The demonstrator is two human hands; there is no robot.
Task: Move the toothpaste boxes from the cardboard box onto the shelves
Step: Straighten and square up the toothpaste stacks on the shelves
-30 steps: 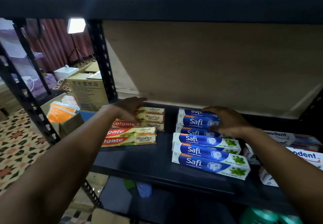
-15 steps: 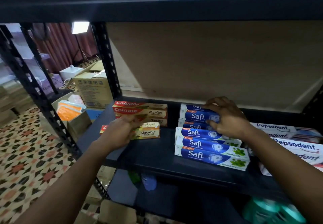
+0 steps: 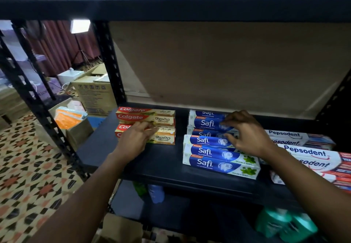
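Three brands are sitting on the shelf (image 3: 165, 159), which is filling from left to right. Going largest to smallest: the Pepsodent boxes (image 3: 311, 155) are lying in a stepped heap at the right end, running out of frame, so no count is possible. The Safi boxes (image 3: 218, 153) are occupying the middle in two groups, a taller rear stack and a lower front stack touching it. The Colgate boxes (image 3: 146, 116) are standing at the left in two small stacks, one behind the other and just apart.

The source cardboard box cannot be identified with certainty; a brown flap is showing at the bottom edge, and its contents are hidden. Judged from that, what is left to move cannot be told. The front of the shelf is lying bare, so room is remaining.

The left hand (image 3: 135, 138) is reaching in palm down, fingers curled over the top of the front Colgate stack and pinching its upper box; it appears to be squaring it. The right hand (image 3: 247, 132) is arching over the Safi group, fingertips (image 3: 226, 122) spread and touching the box ends of the rear stack, pressing but not enclosing any box. Both forearms are extending straight in from below.
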